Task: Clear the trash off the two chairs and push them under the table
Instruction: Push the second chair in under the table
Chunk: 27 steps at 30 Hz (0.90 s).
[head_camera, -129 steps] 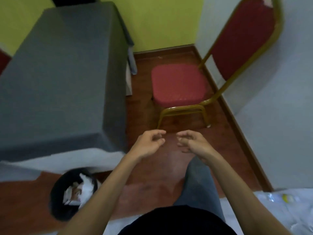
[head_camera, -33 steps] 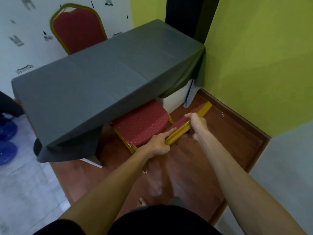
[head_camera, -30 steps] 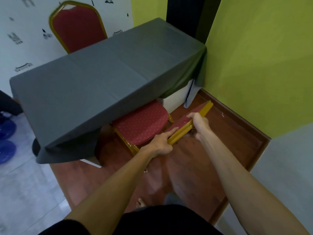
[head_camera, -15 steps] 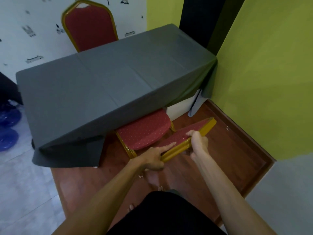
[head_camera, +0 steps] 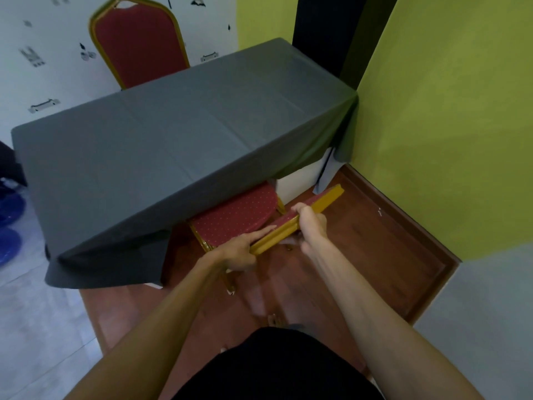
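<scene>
Since the earliest frame the red chair (head_camera: 239, 217) has left its place against the wall and now stands at the near long edge of the table (head_camera: 178, 134), its dotted seat partly tucked beneath the hanging grey tablecloth (head_camera: 109, 249). Over the last second the seat has slid a little further under the cloth. The left hand (head_camera: 239, 252) lies at 7 o'clock on the gold top rail of the backrest (head_camera: 300, 223), fingers extended flat along it; the right hand (head_camera: 311, 226) is closed around the same rail toward 2 o'clock. No trash is visible on the exposed part of the seat, so the clearing step for this chair appears done and the push appears close to finished. A second red chair (head_camera: 138, 41) stands at 11 o'clock beyond the table's far edge, its back fully exposed; whether its seat is tucked under cannot be told from this view.
</scene>
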Motion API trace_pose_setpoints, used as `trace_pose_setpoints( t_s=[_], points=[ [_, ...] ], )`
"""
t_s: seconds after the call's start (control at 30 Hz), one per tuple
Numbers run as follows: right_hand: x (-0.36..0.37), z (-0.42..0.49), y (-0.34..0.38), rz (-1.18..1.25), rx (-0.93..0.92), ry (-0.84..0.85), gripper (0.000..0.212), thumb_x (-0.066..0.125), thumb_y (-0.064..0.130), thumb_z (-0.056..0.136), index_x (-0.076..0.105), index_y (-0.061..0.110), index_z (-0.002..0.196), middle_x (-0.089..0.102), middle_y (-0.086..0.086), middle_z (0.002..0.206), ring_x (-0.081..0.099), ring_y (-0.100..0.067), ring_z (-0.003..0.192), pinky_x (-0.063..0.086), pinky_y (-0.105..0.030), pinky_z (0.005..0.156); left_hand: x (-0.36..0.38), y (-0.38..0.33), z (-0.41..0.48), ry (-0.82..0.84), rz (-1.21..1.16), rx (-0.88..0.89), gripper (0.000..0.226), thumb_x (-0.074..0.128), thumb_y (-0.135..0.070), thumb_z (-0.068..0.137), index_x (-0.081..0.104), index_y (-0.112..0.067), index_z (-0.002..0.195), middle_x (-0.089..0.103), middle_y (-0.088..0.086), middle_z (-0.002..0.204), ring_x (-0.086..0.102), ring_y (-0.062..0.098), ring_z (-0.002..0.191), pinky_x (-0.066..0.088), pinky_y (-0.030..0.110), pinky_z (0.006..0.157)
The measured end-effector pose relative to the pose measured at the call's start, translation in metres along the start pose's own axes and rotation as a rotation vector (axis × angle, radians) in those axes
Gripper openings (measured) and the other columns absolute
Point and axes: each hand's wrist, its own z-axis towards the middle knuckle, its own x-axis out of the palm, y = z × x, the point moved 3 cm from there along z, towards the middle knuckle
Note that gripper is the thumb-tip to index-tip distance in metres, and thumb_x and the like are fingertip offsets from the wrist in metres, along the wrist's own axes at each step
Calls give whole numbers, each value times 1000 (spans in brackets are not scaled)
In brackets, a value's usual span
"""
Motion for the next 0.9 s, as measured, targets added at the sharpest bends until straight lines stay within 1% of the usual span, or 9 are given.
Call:
trace_pose_setpoints(
  t_s=[0.1,0.17,0.23,0.33,0.4,0.53,0.67,0.8,0.9],
  points=[
    [0,1,-3,-3,-12,8,17,65,21,90,59,6,83,66,-15,70,73,-34,71,61,-64,69,3,6,0,-32,-47,-20,99,52,1,77,21,-63,145,57,5,109,56,15,69,46,23,51],
    [-1,2,-5,-2,-47,2,22,65,23,90,60,6,79,65,-14,67,72,-32,65,61,-62,68,9,9,1,-63,-102,4,97,52,-3,71,26,-63,144,61,2,120,65,21,79,53,28,56],
    [0,2,-7,-12,-64,-4,25,65,25,91,62,5,76,65,-12,63,71,-30,60,62,-60,65,13,13,3,-87,-137,36,98,51,-7,65,28,-67,140,63,1,133,71,25,94,59,35,72],
    [-6,-1,-7,-27,-103,-26,28,63,28,92,62,6,75,66,-13,64,72,-28,59,62,-51,58,19,17,9,-87,-173,93,98,53,-8,66,28,-78,130,66,1,131,72,28,100,60,46,84],
    [-8,-3,-6,-34,-113,-24,29,62,29,93,61,6,75,66,-13,65,72,-28,59,61,-47,54,20,14,7,-102,-159,93,97,52,-7,67,29,-75,133,66,0,130,72,27,98,60,44,83],
    [-8,-7,-7,-60,-124,-8,32,63,35,91,61,6,79,68,-17,72,75,-34,70,63,-54,57,20,14,2,-112,-141,78,95,51,-5,70,30,-63,142,59,-4,138,69,27,103,56,31,78],
    [-6,-11,-4,-44,-143,9,33,63,36,91,62,5,78,69,-16,67,75,-35,69,62,-56,56,21,11,-1,-176,-129,46,94,51,-5,70,31,-66,139,65,-2,130,70,24,98,59,40,83],
    [-8,-12,-2,-66,-135,31,36,63,37,92,63,4,80,71,-16,67,76,-33,66,62,-55,57,20,6,-6,-205,-103,11,94,51,-6,71,30,-70,137,62,-3,133,68,25,103,58,43,87],
    [-10,-10,-3,-76,-126,45,40,63,41,93,64,3,80,72,-16,69,76,-32,66,63,-59,61,22,4,-7,-207,-107,-4,95,51,-5,72,29,-70,136,61,1,134,67,25,100,58,42,85]
  ],
)
